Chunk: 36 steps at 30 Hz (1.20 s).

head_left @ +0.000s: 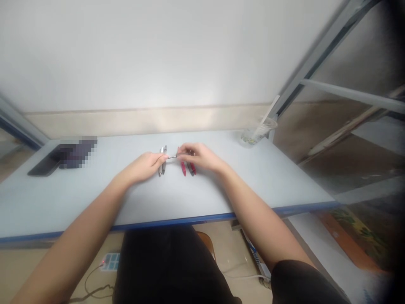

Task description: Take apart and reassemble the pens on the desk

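Observation:
My left hand (148, 165) pinches one end of a thin, dark, pen-like piece (172, 157) above the table. The other end reaches the fingertips of my right hand (198, 156), which are closed round it. Under the left fingertips lie a silver pen (160, 170) and a grey pen (163, 168), side by side. Beneath the right hand a red pen (183, 169), a dark grey pen (190, 169) and another red pen (193, 169) rest on the table, their upper parts covered by the fingers.
The pale table (142, 207) has a blue front edge and a wall behind it. At the back left lie a black phone-like slab (46, 162) and a pixelated dark item (77, 154). A clear cup (251, 137) with a white straw stands back right.

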Tool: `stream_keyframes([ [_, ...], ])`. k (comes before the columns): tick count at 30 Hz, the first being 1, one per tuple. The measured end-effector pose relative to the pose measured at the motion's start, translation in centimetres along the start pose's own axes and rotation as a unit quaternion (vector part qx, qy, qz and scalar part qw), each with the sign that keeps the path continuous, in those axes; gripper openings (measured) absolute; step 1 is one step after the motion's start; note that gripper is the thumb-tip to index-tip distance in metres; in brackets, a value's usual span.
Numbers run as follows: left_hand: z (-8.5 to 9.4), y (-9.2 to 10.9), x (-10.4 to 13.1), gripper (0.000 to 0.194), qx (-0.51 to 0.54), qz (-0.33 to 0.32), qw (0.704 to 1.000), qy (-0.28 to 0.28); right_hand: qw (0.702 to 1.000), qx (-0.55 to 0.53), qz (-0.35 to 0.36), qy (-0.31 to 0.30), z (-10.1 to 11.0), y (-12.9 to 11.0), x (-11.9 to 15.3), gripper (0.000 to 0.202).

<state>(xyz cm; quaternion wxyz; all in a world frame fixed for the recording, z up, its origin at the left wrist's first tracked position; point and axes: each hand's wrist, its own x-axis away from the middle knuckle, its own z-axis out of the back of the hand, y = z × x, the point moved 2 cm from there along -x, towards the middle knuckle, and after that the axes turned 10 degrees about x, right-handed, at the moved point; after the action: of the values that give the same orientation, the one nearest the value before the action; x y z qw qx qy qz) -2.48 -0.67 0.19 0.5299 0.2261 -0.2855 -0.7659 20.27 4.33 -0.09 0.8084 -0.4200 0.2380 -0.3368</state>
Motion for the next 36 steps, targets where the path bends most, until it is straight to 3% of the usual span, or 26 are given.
stream_keyframes([
  [3,-0.2,-0.2,-0.1,0.052,-0.002,-0.001,1.000,0.004,1.000,-0.001,-0.003,0.009,0.2,0.1,0.0,0.030],
  [6,-0.4,-0.3,-0.2,0.053,-0.003,0.001,1.000,0.009,0.999,0.006,-0.016,-0.027,0.1,0.4,-0.2,0.032],
  [11,-0.2,-0.5,-0.3,0.052,0.001,-0.005,1.000,0.021,0.999,0.012,-0.032,0.023,0.4,0.6,-0.3,0.031],
  [13,-0.2,-0.6,-0.3,0.052,-0.001,-0.006,1.000,0.025,0.999,0.016,-0.048,0.015,0.5,0.6,-0.2,0.037],
  [17,-0.2,-0.6,-0.3,0.049,-0.001,-0.003,0.999,0.034,0.999,0.003,-0.047,0.026,0.9,0.6,-0.1,0.027],
  [22,0.0,-0.5,-0.4,0.045,0.006,-0.021,0.998,0.066,0.997,-0.003,-0.043,0.062,1.2,1.1,-0.5,0.041],
  [25,0.1,-0.5,-0.6,0.046,0.010,-0.040,0.997,0.066,0.993,-0.073,0.000,0.087,1.5,1.2,-0.7,0.026],
  [29,0.1,-0.7,-0.7,0.047,0.023,-0.057,0.997,0.055,0.977,-0.165,0.016,0.131,1.7,1.4,-1.1,0.033],
  [36,0.1,-1.1,-0.7,0.039,0.028,-0.057,0.995,0.082,0.953,-0.149,0.014,0.263,1.8,1.8,-1.5,0.033],
])
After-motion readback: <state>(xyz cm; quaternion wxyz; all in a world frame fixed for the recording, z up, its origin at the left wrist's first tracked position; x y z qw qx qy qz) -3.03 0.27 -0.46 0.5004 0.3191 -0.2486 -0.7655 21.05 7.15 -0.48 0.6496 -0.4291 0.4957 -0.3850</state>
